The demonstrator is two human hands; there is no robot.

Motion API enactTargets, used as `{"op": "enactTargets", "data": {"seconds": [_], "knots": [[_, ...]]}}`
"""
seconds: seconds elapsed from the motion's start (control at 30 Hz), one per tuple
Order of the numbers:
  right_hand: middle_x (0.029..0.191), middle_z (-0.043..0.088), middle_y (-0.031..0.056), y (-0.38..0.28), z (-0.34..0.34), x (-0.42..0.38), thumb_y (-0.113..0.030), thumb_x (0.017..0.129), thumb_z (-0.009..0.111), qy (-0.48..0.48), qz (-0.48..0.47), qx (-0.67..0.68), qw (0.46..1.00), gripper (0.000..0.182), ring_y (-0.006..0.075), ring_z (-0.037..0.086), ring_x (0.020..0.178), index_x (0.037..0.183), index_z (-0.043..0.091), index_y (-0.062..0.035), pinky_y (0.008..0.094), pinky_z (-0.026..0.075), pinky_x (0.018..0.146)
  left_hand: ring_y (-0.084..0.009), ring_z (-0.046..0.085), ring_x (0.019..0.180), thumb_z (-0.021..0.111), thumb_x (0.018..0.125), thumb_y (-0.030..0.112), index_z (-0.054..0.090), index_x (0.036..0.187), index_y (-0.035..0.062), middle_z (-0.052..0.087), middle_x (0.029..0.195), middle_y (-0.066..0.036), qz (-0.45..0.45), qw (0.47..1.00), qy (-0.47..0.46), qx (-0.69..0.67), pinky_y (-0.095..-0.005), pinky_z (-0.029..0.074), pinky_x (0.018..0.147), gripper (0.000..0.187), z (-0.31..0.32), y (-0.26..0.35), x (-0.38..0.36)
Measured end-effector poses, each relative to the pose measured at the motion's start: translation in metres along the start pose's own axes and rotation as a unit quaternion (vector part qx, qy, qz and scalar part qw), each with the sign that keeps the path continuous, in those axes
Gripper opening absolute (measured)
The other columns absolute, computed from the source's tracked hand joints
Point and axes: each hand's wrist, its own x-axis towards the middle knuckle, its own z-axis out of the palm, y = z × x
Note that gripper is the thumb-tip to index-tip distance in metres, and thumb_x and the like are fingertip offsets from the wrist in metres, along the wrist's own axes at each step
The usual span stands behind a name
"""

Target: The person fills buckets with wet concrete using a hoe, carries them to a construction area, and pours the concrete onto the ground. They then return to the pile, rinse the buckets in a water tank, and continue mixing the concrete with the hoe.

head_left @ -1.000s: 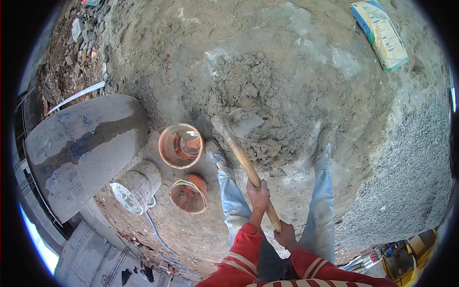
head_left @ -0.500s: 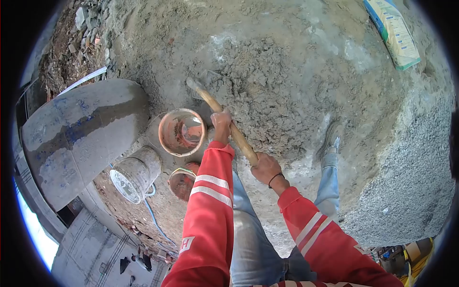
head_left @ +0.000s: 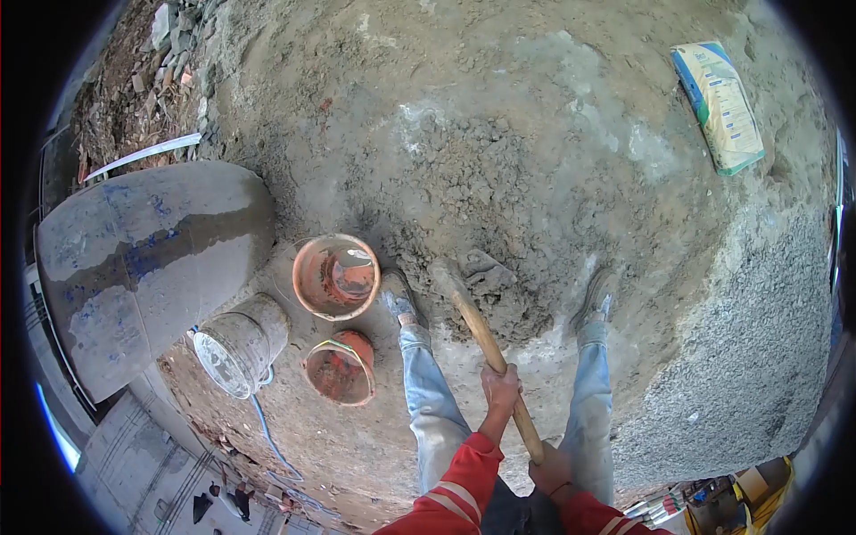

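Hoe (head_left: 479, 330) gripped, its blade (head_left: 489, 270) in the near side of the mortar heap (head_left: 477, 183)

The left hand (head_left: 500, 387) is wrapped around the wooden handle (head_left: 526, 430) partway along; the right hand (head_left: 552, 470) is closed around it near the butt end, leaving a stretch of wood between the 2. From there the hoe slants up to the mortar heap, with wet mix against the metal. The left shoe (head_left: 399, 296) and right shoe (head_left: 599, 292) stand on either side of the heap's near part. Left of the heap are 2 orange buckets (head_left: 312, 283), and farther left of it a whitish bucket (head_left: 259, 328) with a blue rope (head_left: 267, 432) nearby. Well right of the heap, toward its far side, lies a printed sack (head_left: 724, 111); gravel (head_left: 740, 357) spreads to its near right.
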Motion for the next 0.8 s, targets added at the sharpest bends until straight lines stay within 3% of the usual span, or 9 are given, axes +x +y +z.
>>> {"op": "enactTargets", "data": {"seconds": [0.1, 0.23, 0.27, 0.33, 0.4, 0.63, 0.67, 0.73, 0.8], "knots": [[0.069, 0.064, 0.0176, -0.069, -0.031, 0.072, -0.017, 0.073, 0.065, 0.048, -0.038, -0.078, 0.995, 0.019, 0.0398, 0.064, 0.068, 0.090, 0.059, -0.0084, 0.0512, 0.052, 0.064, -0.0124, 0.049, 0.045, 0.058, 0.085, 0.003, 0.042, 0.092, 0.0033, 0.050, 0.065, -0.004, 0.033, 0.992, -0.051, -0.107, -0.0272, 0.042, 0.037, 0.017, 0.008, 0.084, 0.058], [0.079, 0.066, 0.0167, -0.173, -0.069, 0.215, -0.009, 0.068, 0.070, 0.170, -0.208, -0.108, 0.957, 0.035, 0.0386, 0.065, 0.073, 0.099, 0.053, -0.0064, 0.0492, 0.050, 0.065, -0.0141, 0.051, 0.044, 0.061, 0.086, 0.007, 0.043, 0.096, 0.0033, 0.051, 0.065, -0.005, 0.226, 0.972, -0.009, -0.065, -0.0282, 0.044, 0.039, 0.021, 0.036, 0.220, 0.166], [0.081, 0.066, 0.0173, -0.189, -0.066, 0.261, -0.008, 0.066, 0.071, 0.239, -0.250, -0.094, 0.934, 0.038, 0.0387, 0.065, 0.075, 0.100, 0.053, -0.0050, 0.0482, 0.050, 0.066, -0.0144, 0.051, 0.045, 0.060, 0.087, 0.009, 0.043, 0.096, 0.0028, 0.051, 0.065, -0.005, 0.239, 0.969, 0.002, -0.065, -0.0294, 0.044, 0.040, 0.020, 0.044, 0.243, 0.208], [0.080, 0.066, 0.0197, -0.255, -0.106, 0.292, -0.002, 0.072, 0.062, 0.208, -0.241, -0.132, 0.939, 0.027, 0.0382, 0.066, 0.078, 0.098, 0.057, -0.0020, 0.0470, 0.050, 0.068, -0.0161, 0.053, 0.050, 0.058, 0.088, 0.013, 0.047, 0.090, -0.0002, 0.052, 0.064, -0.006, 0.252, 0.965, 0.003, -0.071, -0.0315, 0.044, 0.044, 0.017, 0.056, 0.280, 0.298], [0.080, 0.066, 0.0217, -0.273, -0.116, 0.319, -0.001, 0.074, 0.058, 0.231, -0.257, -0.135, 0.929, 0.020, 0.0380, 0.066, 0.079, 0.094, 0.060, -0.0010, 0.0467, 0.050, 0.071, -0.0188, 0.054, 0.050, 0.056, 0.088, 0.016, 0.050, 0.080, -0.0014, 0.053, 0.063, -0.008, 0.158, 0.987, -0.013, -0.009, -0.0329, 0.045, 0.045, 0.020, 0.062, 0.306, 0.329], [0.079, 0.067, 0.0204, -0.187, -0.090, 0.257, -0.005, 0.071, 0.063, 0.158, -0.209, -0.112, 0.958, 0.018, 0.0360, 0.067, 0.080, 0.089, 0.060, -0.0027, 0.0446, 0.050, 0.072, -0.0215, 0.056, 0.050, 0.060, 0.086, 0.019, 0.055, 0.084, -0.0059, 0.055, 0.066, -0.011, 0.085, 0.989, 0.068, 0.102, -0.0379, 0.048, 0.042, 0.026, 0.061, 0.193, 0.272], [0.078, 0.067, 0.0199, -0.165, -0.079, 0.248, -0.005, 0.071, 0.062, 0.142, -0.189, -0.113, 0.965, 0.018, 0.0359, 0.067, 0.079, 0.089, 0.060, -0.0028, 0.0451, 0.050, 0.071, -0.0196, 0.054, 0.054, 0.062, 0.083, 0.028, 0.060, 0.085, -0.0007, 0.058, 0.070, -0.008, 0.064, 0.994, 0.055, 0.076, -0.0378, 0.045, 0.048, 0.029, 0.057, 0.163, 0.262], [0.074, 0.067, 0.0183, -0.129, -0.069, 0.216, -0.005, 0.071, 0.062, 0.090, -0.136, -0.116, 0.980, 0.018, 0.0353, 0.067, 0.076, 0.089, 0.059, -0.0035, 0.0456, 0.051, 0.068, -0.0199, 0.051, 0.045, 0.062, 0.090, 0.025, 0.051, 0.082, -0.0005, 0.051, 0.062, -0.007, 0.016, 0.995, 0.062, 0.080, -0.0342, 0.046, 0.039, 0.029, 0.057, 0.128, 0.204], [0.073, 0.067, 0.0175, -0.086, -0.057, 0.178, -0.008, 0.078, 0.057, 0.059, -0.131, -0.152, 0.978, 0.015, 0.0347, 0.068, 0.071, 0.092, 0.057, -0.0037, 0.0455, 0.052, 0.065, -0.0175, 0.053, 0.052, 0.064, 0.084, 0.024, 0.058, 0.092, 0.0006, 0.054, 0.067, -0.006, -0.008, 0.997, 0.055, 0.045, -0.0349, 0.047, 0.047, 0.025, 0.048, 0.082, 0.152]]}}
